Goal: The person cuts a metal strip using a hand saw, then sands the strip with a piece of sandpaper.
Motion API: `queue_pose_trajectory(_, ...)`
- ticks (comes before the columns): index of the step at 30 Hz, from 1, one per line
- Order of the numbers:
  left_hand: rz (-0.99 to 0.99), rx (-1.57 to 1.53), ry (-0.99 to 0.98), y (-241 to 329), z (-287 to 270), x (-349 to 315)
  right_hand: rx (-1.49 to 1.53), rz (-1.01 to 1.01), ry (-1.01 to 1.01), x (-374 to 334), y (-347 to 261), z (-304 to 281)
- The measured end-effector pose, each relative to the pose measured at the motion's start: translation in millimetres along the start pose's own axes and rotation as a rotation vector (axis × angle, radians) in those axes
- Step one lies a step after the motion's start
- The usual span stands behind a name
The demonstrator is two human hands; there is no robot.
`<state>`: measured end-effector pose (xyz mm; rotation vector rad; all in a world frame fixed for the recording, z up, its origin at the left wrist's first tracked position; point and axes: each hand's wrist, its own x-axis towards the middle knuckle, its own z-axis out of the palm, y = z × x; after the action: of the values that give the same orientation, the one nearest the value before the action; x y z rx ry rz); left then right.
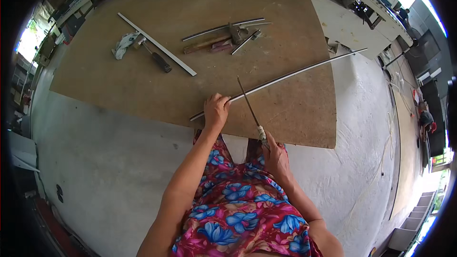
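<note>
In the centre of the frame, a long, thin strip with a white face and a dark edge (295, 73) runs aslant over a broad brown sheet of board (285, 123), from just left of the person's wrist up to the right, where its far end juts past the board's edge. The left hand (217, 110) is closed on this strip near its lower-left end, fingers bent over it. At the lower centre, the right hand (276, 157) is clamped around the pale, wrapped-looking handle of a slim tool with a narrow dark blade (250, 107). The blade points up and slightly left, crossing the strip just right of the left hand; whether the two touch, I cannot tell.

In the upper left of the board lies a straight, flat white strip (157, 44), with a crumpled pale grey cloth (124, 45) and a black-handled tool (161, 62) beside it. In the upper middle are a hammer with a wooden handle (207, 45), a dull reddish block (222, 45) next to it, a slender dark strip (209, 32) and a short dark-and-white piece (245, 42). Below, a red garment with blue flowers (247, 209) fills the bottom centre, with pale grey floor (119, 176) to its left.
</note>
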<state>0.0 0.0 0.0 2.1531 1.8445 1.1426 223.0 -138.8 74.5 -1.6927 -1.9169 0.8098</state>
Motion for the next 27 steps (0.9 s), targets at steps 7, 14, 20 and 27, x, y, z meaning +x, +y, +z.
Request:
queue_pose_trajectory(7,-0.013,-0.001,0.005,5,-2,0,0.026,0.065,-0.009,2,3,2)
queue_pose_trajectory(14,0.030,-0.008,0.033,2,-3,3,0.031,0.077,-0.026,4,3,3)
queue_pose_trajectory(20,0.007,0.016,0.004,1,-2,2,0.032,0.054,-0.021,4,4,1)
queue_pose_trajectory(27,0.006,0.018,0.000,0,0,2,0.020,0.070,-0.020,6,9,4)
